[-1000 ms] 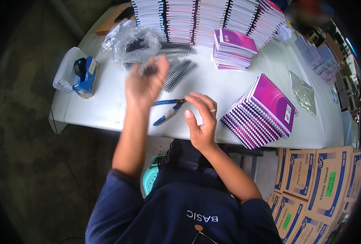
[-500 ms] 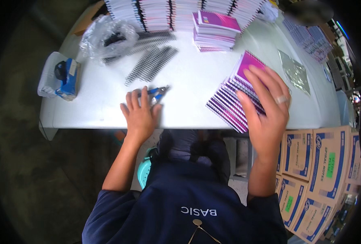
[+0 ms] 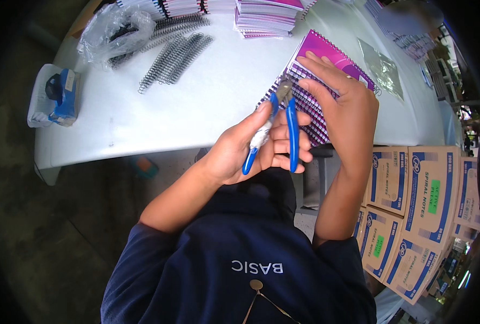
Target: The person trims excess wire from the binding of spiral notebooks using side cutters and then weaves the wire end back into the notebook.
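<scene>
A pair of blue-handled cutting pliers [image 3: 293,132] lies across the palm of my left hand [image 3: 232,154], one handle wrapped partly in white material. Its jaws point away from me, above the edge of a fanned stack of spiral notebooks [image 3: 315,116]; whether they touch it I cannot tell. With fingers and thumb, my right hand [image 3: 350,110] grips the top spiral notebook [image 3: 326,48], which has a purple-pink cover. Its black coil shows along the right edge. My palm hides the notebook's near part.
Loose black coils [image 3: 175,59] lie beside a clear plastic bag [image 3: 115,35]. A blue box [image 3: 67,94] stands at the table's left. More notebooks [image 3: 264,20] are piled at the back. A clear sleeve [image 3: 380,67] lies at right, above stacked cartons [image 3: 431,189].
My left hand has picked the pliers up off the table and carried them right, to the notebook stack. The top notebook now sits turned across the stack under my right hand.
</scene>
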Demonstrator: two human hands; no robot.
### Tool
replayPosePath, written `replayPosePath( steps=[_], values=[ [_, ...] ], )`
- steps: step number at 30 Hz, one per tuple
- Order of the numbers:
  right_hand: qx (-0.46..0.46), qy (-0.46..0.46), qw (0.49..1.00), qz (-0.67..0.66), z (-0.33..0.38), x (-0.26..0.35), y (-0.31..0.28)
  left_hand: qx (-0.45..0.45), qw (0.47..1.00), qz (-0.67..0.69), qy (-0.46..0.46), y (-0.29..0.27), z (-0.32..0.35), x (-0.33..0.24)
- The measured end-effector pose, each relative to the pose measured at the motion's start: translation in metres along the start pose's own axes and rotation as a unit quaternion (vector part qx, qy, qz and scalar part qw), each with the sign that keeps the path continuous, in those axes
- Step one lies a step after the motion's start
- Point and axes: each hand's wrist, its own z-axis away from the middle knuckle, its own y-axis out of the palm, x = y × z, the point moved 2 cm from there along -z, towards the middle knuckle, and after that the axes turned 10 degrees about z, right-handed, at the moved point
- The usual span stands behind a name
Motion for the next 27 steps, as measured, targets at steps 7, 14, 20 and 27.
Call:
replayPosePath(
  steps=[7, 14, 20, 27],
  values=[
    [-0.011, 0.009, 1.000, -0.019, 0.002, -0.005, 0.002, 0.048, 0.993, 0.109, -0.023, 0.000, -0.010, -0.002],
    [-0.007, -0.030, 0.999, 0.028, 0.003, -0.006, 0.001, -0.270, 0.623, -0.703, 0.212, 0.010, -0.003, -0.015],
    [-0.005, -0.013, 1.000, 0.001, 0.006, -0.008, -0.001, -0.101, 0.994, -0.042, -0.005, 0.000, -0.005, 0.000],
    [0.006, 0.029, 1.000, -0.008, 0.004, -0.004, 0.000, -0.266, 0.688, -0.655, 0.165, 0.000, -0.002, -0.007]
  ],
)
